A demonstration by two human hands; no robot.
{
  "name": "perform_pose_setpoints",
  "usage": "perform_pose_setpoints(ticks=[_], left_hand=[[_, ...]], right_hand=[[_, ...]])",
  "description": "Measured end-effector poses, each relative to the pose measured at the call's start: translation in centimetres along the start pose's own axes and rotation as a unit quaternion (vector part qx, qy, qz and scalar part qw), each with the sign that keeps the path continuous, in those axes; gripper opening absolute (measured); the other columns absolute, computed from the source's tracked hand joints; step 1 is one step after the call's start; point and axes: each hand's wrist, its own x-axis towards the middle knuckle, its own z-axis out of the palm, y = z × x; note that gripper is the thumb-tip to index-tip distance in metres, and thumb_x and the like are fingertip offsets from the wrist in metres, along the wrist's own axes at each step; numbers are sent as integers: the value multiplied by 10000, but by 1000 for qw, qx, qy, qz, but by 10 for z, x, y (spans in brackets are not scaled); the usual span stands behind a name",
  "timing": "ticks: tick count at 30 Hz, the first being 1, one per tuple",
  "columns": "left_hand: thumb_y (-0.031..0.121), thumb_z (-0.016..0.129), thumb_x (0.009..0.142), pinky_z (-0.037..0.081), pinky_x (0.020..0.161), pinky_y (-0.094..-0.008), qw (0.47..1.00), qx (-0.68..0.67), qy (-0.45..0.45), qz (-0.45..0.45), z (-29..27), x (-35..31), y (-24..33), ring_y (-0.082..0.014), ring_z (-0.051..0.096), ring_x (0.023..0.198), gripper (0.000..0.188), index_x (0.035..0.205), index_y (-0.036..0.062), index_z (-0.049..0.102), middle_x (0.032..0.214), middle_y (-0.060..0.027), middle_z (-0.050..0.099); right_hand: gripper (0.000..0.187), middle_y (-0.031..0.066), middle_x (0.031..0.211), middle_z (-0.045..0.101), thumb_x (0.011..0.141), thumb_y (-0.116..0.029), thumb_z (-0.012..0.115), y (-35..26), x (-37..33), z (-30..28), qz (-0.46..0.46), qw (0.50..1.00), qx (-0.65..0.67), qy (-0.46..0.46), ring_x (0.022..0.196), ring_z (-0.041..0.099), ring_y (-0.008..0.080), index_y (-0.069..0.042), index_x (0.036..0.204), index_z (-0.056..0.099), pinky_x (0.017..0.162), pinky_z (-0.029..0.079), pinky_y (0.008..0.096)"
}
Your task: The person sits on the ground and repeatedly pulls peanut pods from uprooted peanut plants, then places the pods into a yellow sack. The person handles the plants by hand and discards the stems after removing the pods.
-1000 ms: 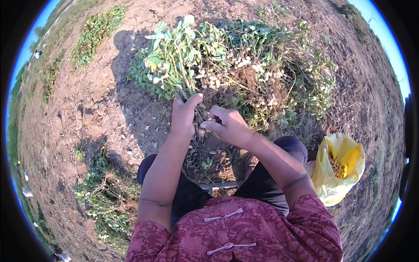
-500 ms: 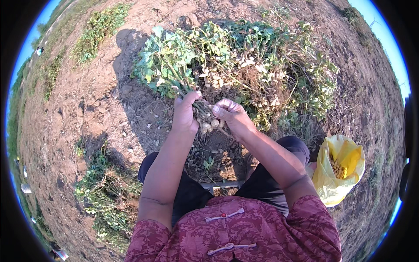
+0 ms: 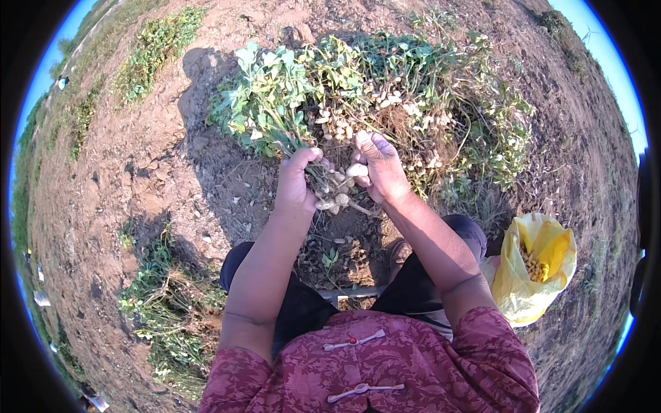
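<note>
My left hand [image 3: 296, 180] is closed round the stems of a peanut plant [image 3: 270, 118]. The plant's green leaves fan out beyond the fist, and its roots with a cluster of pale peanuts [image 3: 340, 199] hang on the near right side of it. Just right of that cluster is my right hand [image 3: 383, 169], fingers curled and thumb raised. A pale peanut [image 3: 357, 170] shows at its curled fingers; whether more lie in the palm is hidden.
Ahead lies a heap of uprooted peanut plants [image 3: 427, 89] with pods showing. To my right stands a yellow plastic bag [image 3: 513, 292], its mouth open, peanuts [image 3: 533, 265] inside. More plants [image 3: 172, 310] lie at the left on brown soil [image 3: 138, 199]. A metal bar [image 3: 351, 292] crosses between my legs.
My right hand has drawn slightly up and right from the pods, its thumb lifting. A pale peanut now shows at its fingers. My left hand keeps its grip, and the leaves have shifted a little.
</note>
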Motion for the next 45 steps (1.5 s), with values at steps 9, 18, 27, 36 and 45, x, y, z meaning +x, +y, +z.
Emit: perform_pose_setpoints(ticks=[9, 18, 27, 36, 45], left_hand=[[107, 576, 757, 526, 634, -346, 998, 20, 52, 21, 0, -3, 18, -176, 564, 655, 94, 822, 53, 535, 729, -55, 562], [113, 562, 740, 497, 614, -337, 996, 69, 51, 27, 4, -4, 21, -168, 535, 628, 108, 819, 53, 518, 701, -33, 529], [125, 569, 753, 501, 592, -354, 996, 62, 55, 20, 0, -1, 19, -184, 543, 604, 155, 866, 39, 507, 691, -46, 512], [100, 587, 735, 519, 551, -336, 996, 84, 31, 17, -6, 4, 19, -190, 567, 602, 118, 811, 27, 533, 674, -62, 534], [53, 585, 725, 535, 545, -388, 991, 49, 113, 50, -11, 17, 25, -242, 592, 644, 248, 906, -57, 459, 777, -132, 553]], right_hand=[[294, 15, 943, 580, 880, -310, 588, -6, -9, -13, 75, 976, -170, -114, 773, 589, 99, -77, 1051, 538, 494, 434, 211], [206, 46, 764, 596, 834, -251, 638, -3, -19, -5, -126, 840, -491, -193, 689, 567, 144, -51, 864, 600, 652, 456, 286], [326, 64, 729, 547, 753, -351, 702, -14, -31, 5, -135, 826, -526, -152, 661, 546, 179, -56, 801, 573, 626, 449, 306], [171, 45, 719, 565, 813, -199, 652, -23, -35, 5, -107, 785, -563, -236, 649, 551, 142, -57, 831, 558, 610, 445, 292], [127, -7, 931, 653, 860, -122, 578, -17, -48, -2, -54, 878, -369, -299, 756, 584, 95, -52, 945, 642, 705, 471, 258]])
